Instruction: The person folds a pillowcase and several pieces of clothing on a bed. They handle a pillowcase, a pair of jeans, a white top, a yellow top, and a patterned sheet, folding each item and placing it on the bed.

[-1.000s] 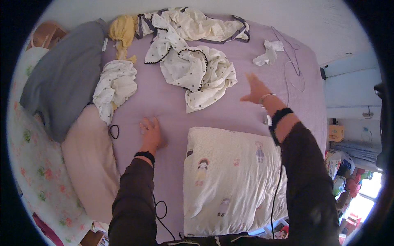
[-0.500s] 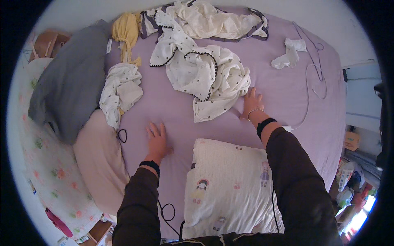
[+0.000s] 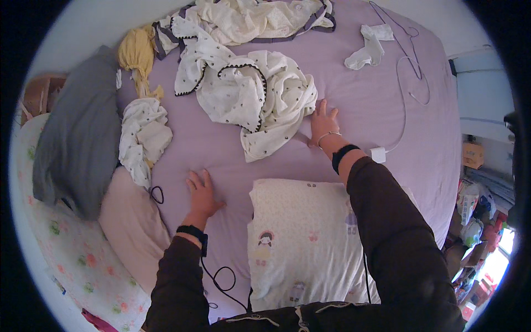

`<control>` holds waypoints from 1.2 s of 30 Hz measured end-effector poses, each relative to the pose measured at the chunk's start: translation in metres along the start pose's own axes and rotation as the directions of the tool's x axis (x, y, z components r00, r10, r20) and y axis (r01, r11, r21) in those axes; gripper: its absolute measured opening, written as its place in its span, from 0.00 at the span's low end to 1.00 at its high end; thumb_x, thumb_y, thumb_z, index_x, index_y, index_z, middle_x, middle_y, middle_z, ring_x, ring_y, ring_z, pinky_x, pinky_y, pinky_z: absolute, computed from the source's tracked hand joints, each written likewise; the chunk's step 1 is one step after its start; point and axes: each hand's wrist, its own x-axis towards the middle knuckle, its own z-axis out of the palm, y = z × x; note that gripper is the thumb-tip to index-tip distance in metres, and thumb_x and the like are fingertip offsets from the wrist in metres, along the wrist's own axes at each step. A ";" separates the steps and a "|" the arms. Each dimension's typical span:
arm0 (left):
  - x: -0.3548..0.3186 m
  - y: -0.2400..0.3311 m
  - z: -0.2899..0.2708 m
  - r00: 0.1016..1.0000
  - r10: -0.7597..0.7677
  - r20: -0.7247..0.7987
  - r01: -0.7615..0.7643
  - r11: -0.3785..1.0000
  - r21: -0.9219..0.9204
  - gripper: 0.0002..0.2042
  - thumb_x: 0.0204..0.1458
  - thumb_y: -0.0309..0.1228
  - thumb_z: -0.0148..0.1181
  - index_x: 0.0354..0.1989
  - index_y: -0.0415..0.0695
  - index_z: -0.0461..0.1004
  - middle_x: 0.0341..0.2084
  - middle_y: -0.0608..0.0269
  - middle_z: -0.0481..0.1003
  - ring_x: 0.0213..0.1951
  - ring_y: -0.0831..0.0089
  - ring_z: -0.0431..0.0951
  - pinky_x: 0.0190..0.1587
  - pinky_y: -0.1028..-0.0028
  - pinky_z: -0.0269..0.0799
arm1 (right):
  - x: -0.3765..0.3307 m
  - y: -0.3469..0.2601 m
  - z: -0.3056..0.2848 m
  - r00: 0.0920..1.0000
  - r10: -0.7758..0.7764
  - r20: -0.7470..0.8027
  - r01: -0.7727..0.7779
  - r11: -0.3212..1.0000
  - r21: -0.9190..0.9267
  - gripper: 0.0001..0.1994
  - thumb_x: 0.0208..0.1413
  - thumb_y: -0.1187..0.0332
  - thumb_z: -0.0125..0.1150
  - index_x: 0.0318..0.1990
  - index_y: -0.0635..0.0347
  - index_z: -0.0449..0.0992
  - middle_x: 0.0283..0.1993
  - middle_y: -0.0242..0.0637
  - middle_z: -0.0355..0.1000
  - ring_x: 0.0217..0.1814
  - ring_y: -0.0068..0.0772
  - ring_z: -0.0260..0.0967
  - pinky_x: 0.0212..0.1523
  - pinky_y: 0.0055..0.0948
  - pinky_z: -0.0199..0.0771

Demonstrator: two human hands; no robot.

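Both of my hands rest on a lilac bed sheet. My left hand lies palm down with its fingers apart, left of a folded cream quilt with small doll figures. Farther right, my right hand presses on the sheet with spread fingers, just beside a crumpled white dotted cloth with black edging. Whether its fingertips touch that cloth I cannot tell. Neither hand holds anything. A smaller dotted white garment lies to the left, by a yellow cloth.
A grey pillow and a pink pillow line the left side. White socks, a wire hanger and a white charger with its cable lie at the right. A cream garment with dark trim is at the far edge.
The view has shifted, so most things on the bed appear farther left and the far ones higher. Both hands stay flat on the sheet; nothing was picked up.
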 end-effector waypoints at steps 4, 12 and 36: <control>0.029 0.006 -0.093 0.984 0.151 0.091 -0.139 0.982 -0.130 0.63 0.34 0.49 0.78 0.75 0.42 0.40 0.71 0.33 0.46 0.70 0.35 0.51 0.68 0.53 0.56 | -0.005 0.002 -0.010 0.996 -0.079 -0.031 0.078 0.996 -0.043 0.57 0.34 0.41 0.77 0.70 0.64 0.58 0.76 0.47 0.50 0.81 0.55 0.33 0.68 0.69 0.49; 0.103 0.166 -0.184 0.850 0.280 -0.445 -0.335 0.941 -0.047 0.59 0.36 0.42 0.79 0.75 0.46 0.44 0.70 0.34 0.49 0.71 0.39 0.50 0.66 0.50 0.58 | 0.001 0.005 -0.008 0.997 -0.072 -0.024 0.070 0.995 -0.071 0.54 0.35 0.45 0.78 0.70 0.62 0.60 0.77 0.48 0.44 0.80 0.58 0.31 0.67 0.71 0.51; 0.228 0.070 -0.265 0.848 0.327 -0.417 -0.379 0.924 -0.045 0.21 0.44 0.37 0.65 0.49 0.44 0.76 0.37 0.48 0.80 0.42 0.47 0.80 0.46 0.53 0.75 | -0.006 0.002 -0.036 0.997 -0.055 0.053 0.048 0.992 0.117 0.70 0.27 0.47 0.83 0.73 0.71 0.41 0.78 0.55 0.37 0.81 0.58 0.25 0.73 0.67 0.36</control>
